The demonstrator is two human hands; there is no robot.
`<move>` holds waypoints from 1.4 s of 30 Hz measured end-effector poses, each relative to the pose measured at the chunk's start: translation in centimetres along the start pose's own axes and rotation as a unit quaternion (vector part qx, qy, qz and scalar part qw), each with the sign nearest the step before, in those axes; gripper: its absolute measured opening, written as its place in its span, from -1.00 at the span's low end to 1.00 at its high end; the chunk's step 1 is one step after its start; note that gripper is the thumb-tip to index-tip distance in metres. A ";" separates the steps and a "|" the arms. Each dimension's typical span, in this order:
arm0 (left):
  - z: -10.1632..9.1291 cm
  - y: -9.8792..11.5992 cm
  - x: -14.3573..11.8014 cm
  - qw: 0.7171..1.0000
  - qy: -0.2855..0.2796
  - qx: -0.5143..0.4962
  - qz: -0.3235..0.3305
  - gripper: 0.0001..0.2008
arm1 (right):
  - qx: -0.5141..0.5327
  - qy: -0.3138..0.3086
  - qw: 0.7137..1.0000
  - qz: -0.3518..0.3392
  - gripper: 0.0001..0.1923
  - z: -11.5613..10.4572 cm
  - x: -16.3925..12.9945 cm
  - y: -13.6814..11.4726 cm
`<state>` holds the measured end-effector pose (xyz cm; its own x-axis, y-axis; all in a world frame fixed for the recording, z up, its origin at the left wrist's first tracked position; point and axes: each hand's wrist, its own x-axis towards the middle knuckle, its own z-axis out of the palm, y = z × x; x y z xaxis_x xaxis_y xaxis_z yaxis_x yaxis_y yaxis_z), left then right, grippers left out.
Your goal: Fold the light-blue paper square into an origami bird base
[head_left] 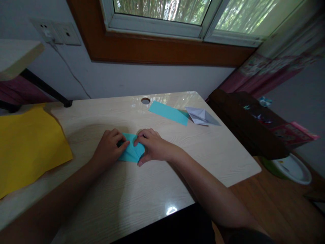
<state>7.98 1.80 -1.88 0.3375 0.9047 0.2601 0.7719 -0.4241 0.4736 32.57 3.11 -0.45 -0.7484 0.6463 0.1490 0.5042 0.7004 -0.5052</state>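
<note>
The pale table [215, 145] spreads beneath the grip and gives it a hard, flat surface, which probably explains why the work is held down low against it rather than up in the air. Well to the left of the grip lies a large yellow sheet [33, 145], off to the side where it likely leaves the hands room. The left hand [110, 147] grips the left end of the folded blue paper [130, 154], its thumb lying over the top, seemingly to pin that end to the table. The right hand [152, 145] curls around the opposite end, gripping it between fingers and thumb spread to either side, perhaps to steady the raised part there; what the fingertips do underneath is hidden. The paper therefore sits between both hands, resting on the table. Beyond the grip, to its right, a blue strip [167, 113] lies flat. Farther right, just beside the strip's end, is a folded white paper [201, 116]; both seem set out of the hands' way, yet near enough to reach. The smallest feature, a round hole [145, 101], opens near the table's far edge, straight beyond the grip.
</note>
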 end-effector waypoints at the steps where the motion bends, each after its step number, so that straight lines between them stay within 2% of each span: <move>1: 0.0 0.0 0.0 1.000 0.006 0.008 0.001 -0.78 | -0.001 0.001 1.000 -0.002 -0.22 0.0 0.0 0.0; 9: 0.2 0.0 -0.1 1.000 0.003 0.023 0.005 -0.81 | -0.002 0.002 1.000 -0.012 -0.18 -0.1 -0.1 -0.1; 14: 0.2 -0.2 -0.1 1.000 0.005 0.029 0.001 -0.84 | -0.030 -0.002 0.998 -0.046 -0.47 0.2 -0.2 0.1; 16: 0.3 -0.4 -0.2 1.000 0.008 0.029 0.002 -0.87 | -0.051 0.006 0.998 -0.046 -0.51 0.4 -0.1 0.1; 26: -0.1 -0.9 -0.1 0.999 0.026 0.029 0.007 -0.85 | -0.152 0.034 0.987 -0.040 -0.46 1.3 0.2 -0.8; 34: -0.3 -0.8 0.2 0.999 0.027 0.023 -0.015 -0.82 | -0.160 0.049 0.981 -0.096 -0.47 1.8 0.5 -0.7; 42: -0.1 -1.5 0.6 0.998 0.014 0.055 -0.027 -0.82 | -0.167 0.038 0.979 -0.111 -0.50 1.9 0.5 -1.0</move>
<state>6.98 2.95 -2.40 0.2792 0.9242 0.2606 0.8439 -0.3657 0.3926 30.90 2.16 -1.49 -0.8277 0.4785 0.2931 0.4550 0.8780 -0.1485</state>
